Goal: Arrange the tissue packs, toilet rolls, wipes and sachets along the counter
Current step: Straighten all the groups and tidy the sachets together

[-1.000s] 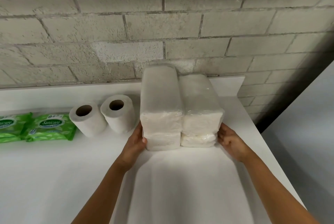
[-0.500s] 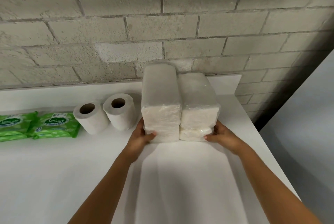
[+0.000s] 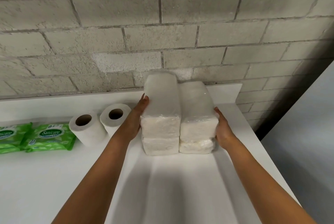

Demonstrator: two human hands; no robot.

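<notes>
Several white tissue packs (image 3: 178,115) wrapped in clear film stand in two stacks, side by side, on the white counter (image 3: 54,178) near the wall. My left hand (image 3: 139,115) lies flat against the left stack's side, fingers straight. My right hand (image 3: 221,127) presses the right stack's side with its fingers along the film. Two toilet rolls (image 3: 101,124) lie left of the stacks. Two green wipes packs (image 3: 48,137) lie further left.
A grey block wall (image 3: 162,33) runs behind the counter. The counter's right edge (image 3: 253,133) drops off close beside the right stack, next to a grey panel (image 3: 307,133). No sachets are in view.
Both hands have slid from the stacks' front lower corners up along their sides. The stacks sit a little farther back toward the wall.
</notes>
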